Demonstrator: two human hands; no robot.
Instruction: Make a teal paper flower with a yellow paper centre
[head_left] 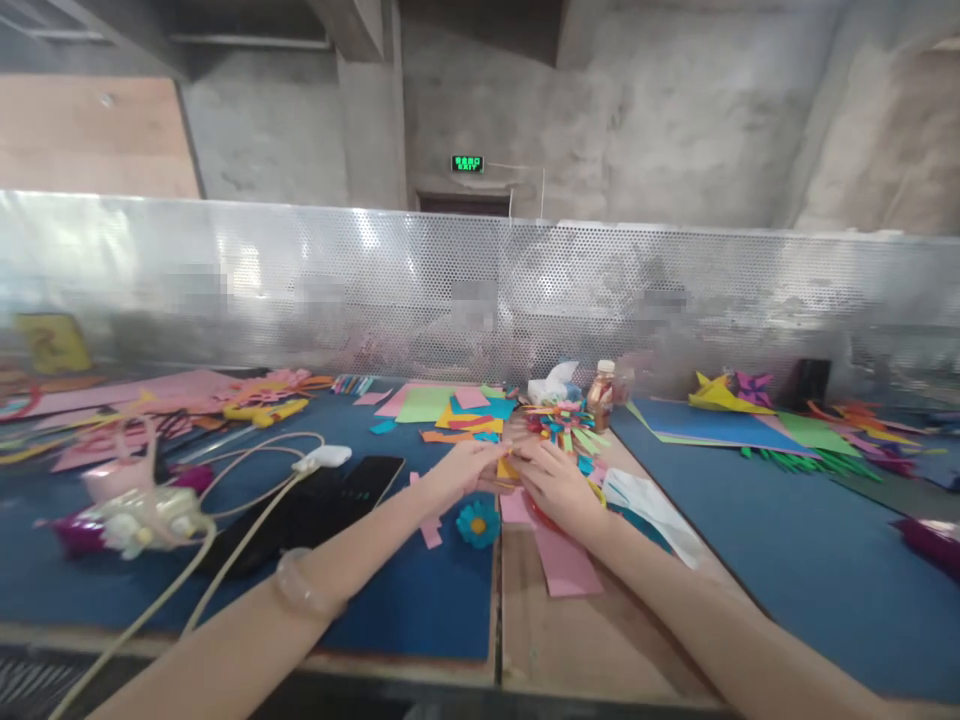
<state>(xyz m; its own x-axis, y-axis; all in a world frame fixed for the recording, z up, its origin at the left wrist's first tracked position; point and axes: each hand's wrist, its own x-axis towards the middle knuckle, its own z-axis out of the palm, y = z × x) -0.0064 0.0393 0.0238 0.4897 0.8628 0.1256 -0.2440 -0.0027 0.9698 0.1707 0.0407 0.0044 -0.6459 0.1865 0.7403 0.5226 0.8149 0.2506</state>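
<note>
My left hand point(469, 468) and my right hand point(553, 482) meet near the middle of the table. Between their fingertips shows a small orange-yellow piece point(508, 467), which looks like paper; both hands are closed on it. A blue paper flower point(478, 524) with an orange centre lies just below my left hand. Under my right hand are pink paper point(564, 560) and part of a red round object, mostly hidden by the hand. A thin pink strip point(430, 530) is left of the flower.
A black phone point(375, 480) and a white cable point(244, 545) lie left, near a plastic-wrapped bundle point(146, 515). Behind my hands are coloured strips point(562, 422), a bottle point(602, 390) and tissues point(555, 385). Blue paper point(709, 425) and a yellow folded shape point(724, 394) sit right.
</note>
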